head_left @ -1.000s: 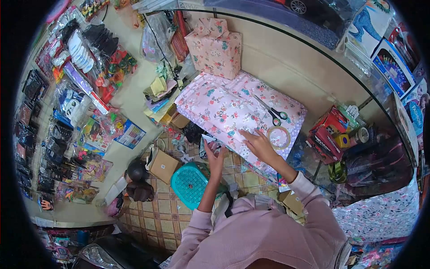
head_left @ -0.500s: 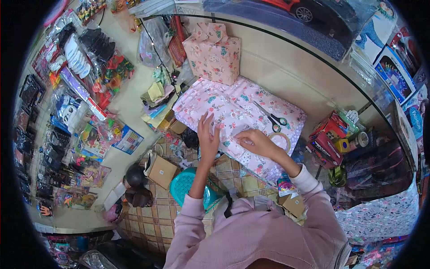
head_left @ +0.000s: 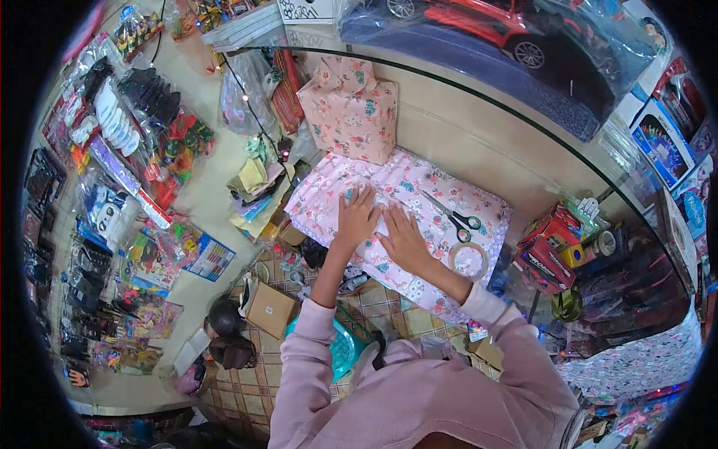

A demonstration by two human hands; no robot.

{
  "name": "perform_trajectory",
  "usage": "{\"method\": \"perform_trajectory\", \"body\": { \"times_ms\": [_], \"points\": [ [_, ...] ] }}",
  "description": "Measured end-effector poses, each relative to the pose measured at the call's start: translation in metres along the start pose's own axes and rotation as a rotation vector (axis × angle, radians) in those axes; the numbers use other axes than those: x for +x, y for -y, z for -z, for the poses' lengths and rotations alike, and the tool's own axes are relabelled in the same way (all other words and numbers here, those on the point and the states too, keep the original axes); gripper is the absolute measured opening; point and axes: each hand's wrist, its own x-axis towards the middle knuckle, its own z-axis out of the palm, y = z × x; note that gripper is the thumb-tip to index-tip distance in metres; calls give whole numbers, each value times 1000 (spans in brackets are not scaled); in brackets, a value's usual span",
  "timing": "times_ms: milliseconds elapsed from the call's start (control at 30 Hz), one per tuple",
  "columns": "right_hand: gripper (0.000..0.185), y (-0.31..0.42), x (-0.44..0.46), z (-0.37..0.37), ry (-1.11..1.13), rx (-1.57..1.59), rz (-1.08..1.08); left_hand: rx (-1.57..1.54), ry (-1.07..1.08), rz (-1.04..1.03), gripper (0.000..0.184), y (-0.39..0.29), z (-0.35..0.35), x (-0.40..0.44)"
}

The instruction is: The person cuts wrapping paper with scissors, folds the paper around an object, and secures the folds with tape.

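Pink floral paper [head_left: 449, 196] lies spread in front of me, its left part under both palms. My left hand [head_left: 359, 217] rests flat on it with the fingers stretched out. Close beside it, my right hand [head_left: 404, 238] also lies flat, fingers spread, holding nothing. To the right of my hands are scissors [head_left: 462, 222] with dark green handles and, just below them, a roll of tape [head_left: 469, 261]. A wrapped floral package [head_left: 350, 112] stands behind the paper's far left edge.
A teal stool [head_left: 345, 346] and a cardboard box [head_left: 271, 308] stand below the paper's near edge. Red boxes [head_left: 550, 251] sit at the right. A glass shelf with a boxed toy car [head_left: 523, 52] runs across the top. Packaged goods hang at the left.
My left hand has risen from near the stool onto the paper and flattened. My right hand has moved left and opened flat beside it. The view has tilted upward a little.
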Motion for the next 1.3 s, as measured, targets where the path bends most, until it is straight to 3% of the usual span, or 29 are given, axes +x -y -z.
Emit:
{"method": "perform_trajectory", "body": {
  "times_ms": [267,433,833,933,1133,1167,1267,1300],
  "points": [
    [71,-1,-15,0,-10,11,-144,107,-121,-50,46,-3,-5,-2],
    [72,5,-27,23,103,-6,-250,120,-65,-52,51,0,-3,3],
    [73,-2,-56,30,89,-241,-218,86,189,23,71,2,22,20],
    [73,-3,-58,40,218,-218,-255,104,234,44,75,3,24,21],
    [62,-11,-50,52,243,-160,-239,110,278,53,82,7,18,23],
    [59,-13,-45,55,165,-150,-200,109,278,54,83,7,17,23],
    [57,-1,-13,86,442,-104,-347,57,198,40,84,11,8,19],
    [53,-3,-13,78,276,-30,-300,57,199,47,83,10,8,18]
  ]
}}
